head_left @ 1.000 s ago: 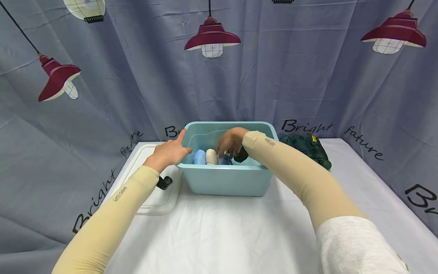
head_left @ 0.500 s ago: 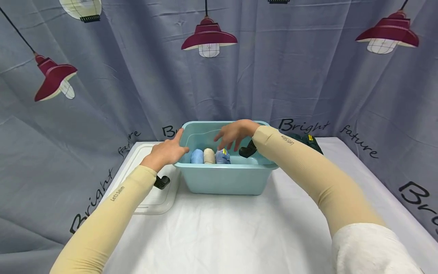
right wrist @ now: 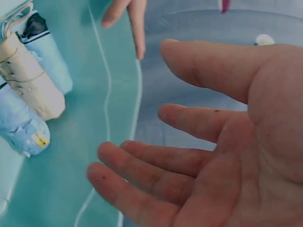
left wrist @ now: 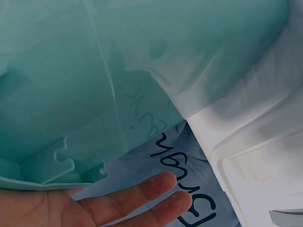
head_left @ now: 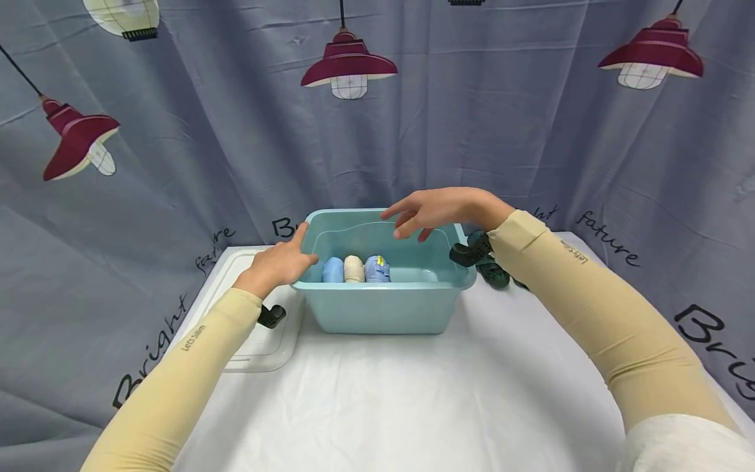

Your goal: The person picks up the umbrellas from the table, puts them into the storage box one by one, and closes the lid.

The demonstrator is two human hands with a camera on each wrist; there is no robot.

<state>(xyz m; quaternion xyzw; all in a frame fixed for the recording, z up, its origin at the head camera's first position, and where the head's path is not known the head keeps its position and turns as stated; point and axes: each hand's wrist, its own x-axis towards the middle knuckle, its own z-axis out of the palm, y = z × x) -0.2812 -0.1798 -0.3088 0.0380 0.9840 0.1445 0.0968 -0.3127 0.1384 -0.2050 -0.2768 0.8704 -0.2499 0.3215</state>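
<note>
A teal plastic tub (head_left: 383,311) stands on the white-covered table. Three folded umbrellas lie side by side at its left: a light blue one (head_left: 333,270), a beige one (head_left: 354,269) and a blue one with a yellow mark (head_left: 376,270). My left hand (head_left: 277,265) rests at the tub's left rim, its thumb over the inner side; the left wrist view shows straight fingers (left wrist: 137,194) outside the wall. Above the tub's right half, my right hand (head_left: 448,206) holds nothing, and its fingers are spread and relaxed.
Dark green folded bundles (head_left: 494,275) lie right of the tub, partly behind my right forearm. A translucent white lid (head_left: 259,354) lies flat at the left, partly beneath my left arm. A grey curtain (head_left: 377,144) with printed lamps hangs behind the table.
My right hand has come up off the blue umbrella with the yellow mark and moved right, away from it. The left hand has stayed at the rim. The head view has shifted slightly.
</note>
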